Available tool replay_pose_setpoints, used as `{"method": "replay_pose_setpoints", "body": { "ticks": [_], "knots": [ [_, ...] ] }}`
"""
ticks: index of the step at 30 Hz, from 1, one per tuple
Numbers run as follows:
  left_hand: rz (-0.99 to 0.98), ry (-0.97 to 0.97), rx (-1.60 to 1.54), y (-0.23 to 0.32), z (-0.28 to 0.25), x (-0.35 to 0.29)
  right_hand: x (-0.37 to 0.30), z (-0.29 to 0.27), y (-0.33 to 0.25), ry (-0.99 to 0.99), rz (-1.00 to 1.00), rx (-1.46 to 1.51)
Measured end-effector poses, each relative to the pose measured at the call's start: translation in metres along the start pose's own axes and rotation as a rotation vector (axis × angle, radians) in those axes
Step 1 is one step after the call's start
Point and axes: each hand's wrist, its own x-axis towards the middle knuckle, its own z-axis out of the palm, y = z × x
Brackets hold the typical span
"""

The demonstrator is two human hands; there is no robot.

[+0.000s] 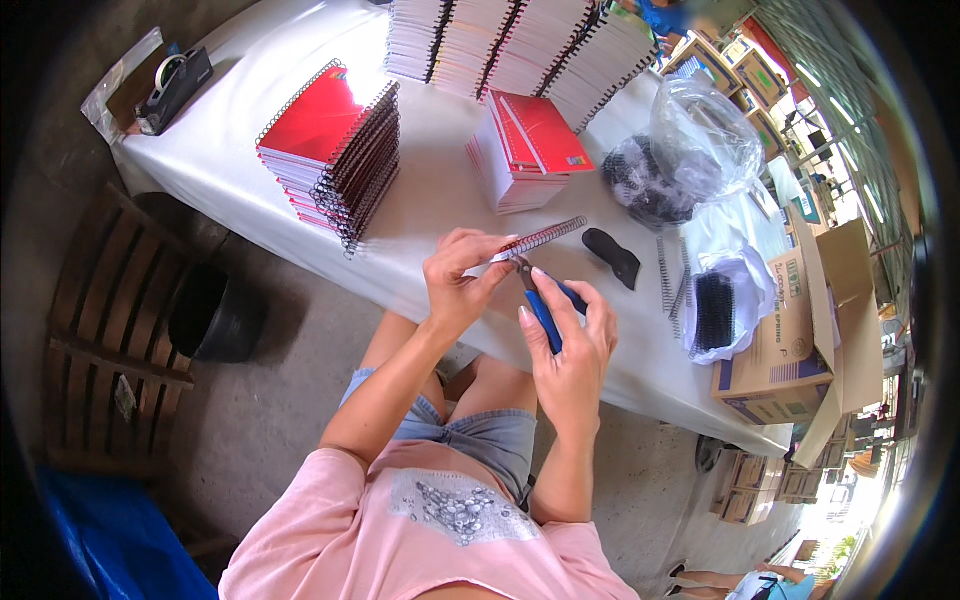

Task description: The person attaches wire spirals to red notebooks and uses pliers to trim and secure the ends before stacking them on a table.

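Pinched in my left hand point(460, 282) is a thin spiral notebook point(512, 246), seen nearly edge-on with its wire coil along the top. My right hand point(575, 350) grips blue-handled pliers point(541, 318). Their jaws meet the coil end nearest my left fingers; whether they are closed on the wire I cannot tell. Left of my hands stands a stack of red-covered notebooks point(310, 135) with black coils. Beyond my hands is a pile of red covers and white pages point(530, 150), with no coils visible on it. A dark, narrow-waisted object point(612, 257) lies to the right of the notebook.
Large spiral-bound books point(480, 45) line the table's back. On the right are loose coils point(668, 285), a clear bag of coils point(665, 165), a white bag of coils point(715, 312) and an open cardboard box point(775, 365). A tape dispenser point(175, 90) sits far left; a black bucket point(215, 325) stands below.
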Motion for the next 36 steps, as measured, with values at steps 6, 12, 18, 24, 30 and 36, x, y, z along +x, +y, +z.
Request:
{"method": "replay_pose_setpoints", "body": {
  "ticks": [6, 12, 18, 24, 30, 36],
  "knots": [
    [0.14, -0.026, 0.135, 0.002, -0.005, 0.004, 0.001, -0.007, 0.0, -0.179, 0.092, 0.231],
    [0.228, -0.067, 0.166, 0.002, -0.007, 0.006, 0.006, -0.006, 0.032, -0.693, 0.739, 1.452],
    [-0.119, 0.02, -0.065, 0.003, 0.002, 0.005, -0.01, -0.001, 0.057, -0.247, 0.155, 0.565],
    [-0.456, 0.09, -0.32, 0.025, -0.005, 0.014, -0.04, 0.0, 0.135, -0.231, 0.44, -0.342],
    [-0.492, 0.142, -0.521, 0.041, -0.005, 0.013, -0.015, 0.015, 0.102, -0.106, 0.134, 0.38],
    [-0.435, 0.127, -0.678, 0.074, -0.034, 0.023, 0.025, 0.029, 0.03, 0.143, 0.264, 1.274]
  ]
}}
